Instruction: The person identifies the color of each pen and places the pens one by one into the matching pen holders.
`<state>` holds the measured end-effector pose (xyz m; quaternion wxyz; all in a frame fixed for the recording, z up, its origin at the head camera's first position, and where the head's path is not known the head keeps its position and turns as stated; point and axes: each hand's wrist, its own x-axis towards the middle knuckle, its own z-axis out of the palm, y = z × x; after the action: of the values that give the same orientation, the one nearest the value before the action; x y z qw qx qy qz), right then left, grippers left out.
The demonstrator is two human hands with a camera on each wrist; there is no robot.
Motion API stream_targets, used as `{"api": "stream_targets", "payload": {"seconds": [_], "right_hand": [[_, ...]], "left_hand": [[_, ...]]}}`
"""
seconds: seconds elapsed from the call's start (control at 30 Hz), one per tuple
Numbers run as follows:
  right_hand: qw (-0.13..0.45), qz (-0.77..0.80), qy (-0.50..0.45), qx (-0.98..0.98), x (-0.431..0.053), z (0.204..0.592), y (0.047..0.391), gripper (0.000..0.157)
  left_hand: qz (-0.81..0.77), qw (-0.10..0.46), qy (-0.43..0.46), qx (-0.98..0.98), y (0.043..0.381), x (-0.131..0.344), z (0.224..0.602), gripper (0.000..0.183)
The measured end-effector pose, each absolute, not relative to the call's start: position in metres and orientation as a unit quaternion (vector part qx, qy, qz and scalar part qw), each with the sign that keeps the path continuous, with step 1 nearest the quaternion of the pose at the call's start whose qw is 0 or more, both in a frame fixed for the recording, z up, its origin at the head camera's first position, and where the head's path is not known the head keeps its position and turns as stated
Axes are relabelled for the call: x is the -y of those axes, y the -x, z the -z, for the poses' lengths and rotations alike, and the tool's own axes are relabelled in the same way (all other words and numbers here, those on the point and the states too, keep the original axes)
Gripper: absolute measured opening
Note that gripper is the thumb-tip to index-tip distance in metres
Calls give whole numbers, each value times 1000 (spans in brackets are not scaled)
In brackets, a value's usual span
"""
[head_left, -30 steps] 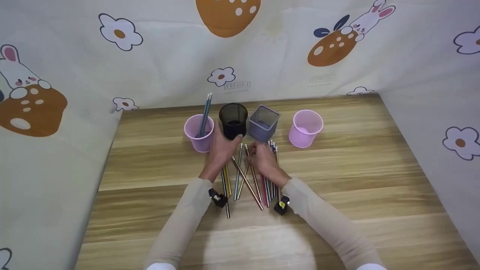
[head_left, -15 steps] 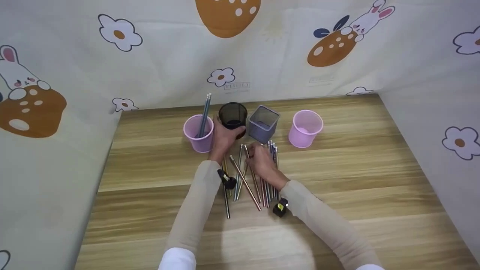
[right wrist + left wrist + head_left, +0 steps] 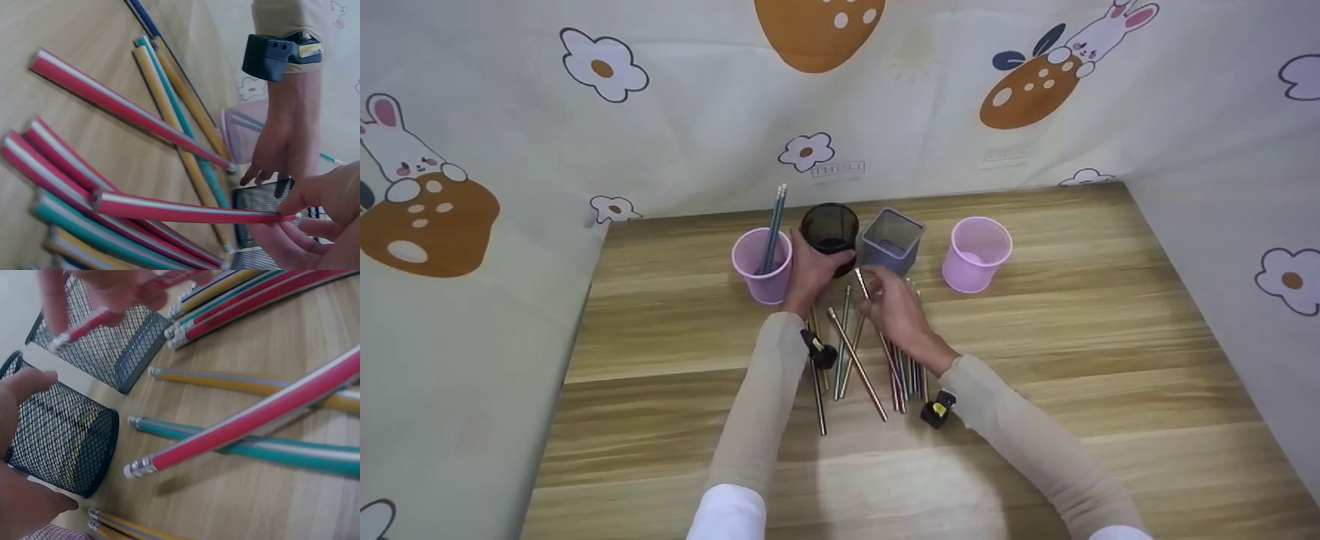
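Observation:
My left hand [image 3: 812,274] holds a round black mesh pen cup [image 3: 62,424], fingers along its left side and thumb across its front. To the right, my right hand [image 3: 896,306] pinches a red pencil with a silver stripe [image 3: 185,210] near its white eraser end, which points toward the cups. Below the hands, loose striped pencils lie on the table: a red pencil [image 3: 225,433] crosses a green pencil [image 3: 292,454], with yellow ones beside them. Several more, red, green and yellow, lie bunched [image 3: 73,214] under my right hand. A square grey mesh cup [image 3: 891,253] stands beside the black one.
On the left, a pink mesh cup [image 3: 765,288] contains a few teal pencils [image 3: 774,229]. Another pink cup [image 3: 971,276] stands at the right. Behind the wooden table [image 3: 1072,322] hangs a printed cloth [image 3: 705,135], which also covers both sides.
My right hand has lifted a red pencil's eraser end up from the pile, toward the cups. My left hand closed in on the black cup and stays there.

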<state>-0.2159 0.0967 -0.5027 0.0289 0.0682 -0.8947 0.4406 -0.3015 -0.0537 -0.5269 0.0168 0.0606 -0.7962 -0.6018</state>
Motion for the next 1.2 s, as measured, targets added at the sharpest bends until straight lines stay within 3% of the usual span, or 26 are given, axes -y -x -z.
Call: {"api": "stream_targets", "payload": {"seconds": [0.3, 0.5, 0.8, 0.97, 1.2], "right_hand": [[59, -435, -116, 891, -101, 459, 242, 70], [121, -487, -137, 854, -103, 433, 270, 65], [210, -552, -111, 799, -104, 391, 303, 56], [229, -551, -96, 796, -99, 393, 315, 50], [205, -549, -81, 806, -92, 420, 323, 43]], "left_hand": [[585, 22, -52, 809, 304, 55, 529, 105], [613, 42, 21, 789, 307, 57, 531, 95], [589, 21, 27, 807, 303, 56, 529, 94], [578, 16, 18, 816, 300, 57, 528, 92], [584, 16, 27, 811, 302, 57, 530, 93]]}}
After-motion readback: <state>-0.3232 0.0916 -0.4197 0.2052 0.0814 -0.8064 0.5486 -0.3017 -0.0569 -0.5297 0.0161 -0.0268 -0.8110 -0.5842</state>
